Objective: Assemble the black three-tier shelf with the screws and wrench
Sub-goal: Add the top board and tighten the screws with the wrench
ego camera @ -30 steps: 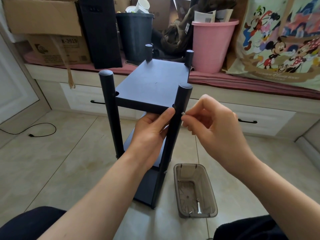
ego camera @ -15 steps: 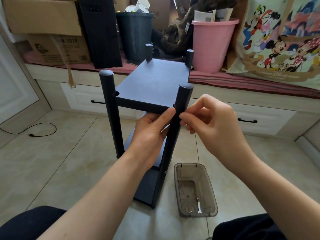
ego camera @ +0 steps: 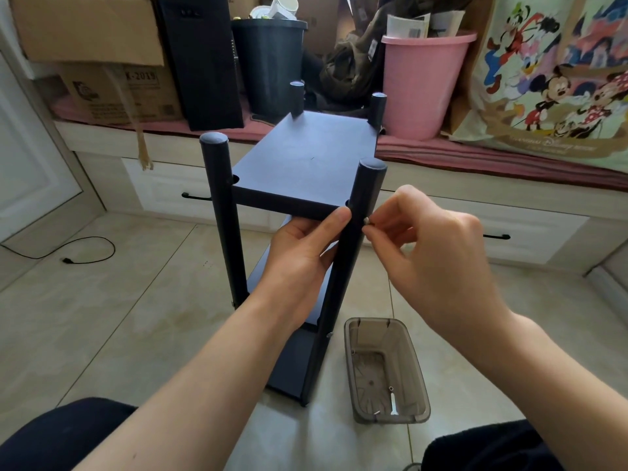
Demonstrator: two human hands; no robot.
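Shelf: the black shelf stands upright on the tiled floor, in front of the person's knees, its four round posts rising above the top board.
Left hand: the left hand is curled under the top board's near edge, thumb lying against the near right post.
Right hand: the right hand pinches a small silver screw between thumb and fingertips, its tip touching the post's right side at top-board height.
Tray: a smoky clear plastic tray lies on the floor just right of the shelf's foot; a few small screws and one pale slim piece lie at its near end.
Pink bucket: the pink bucket on the window bench holds papers.
Black bin: the black bin holds paper cups and scraps.
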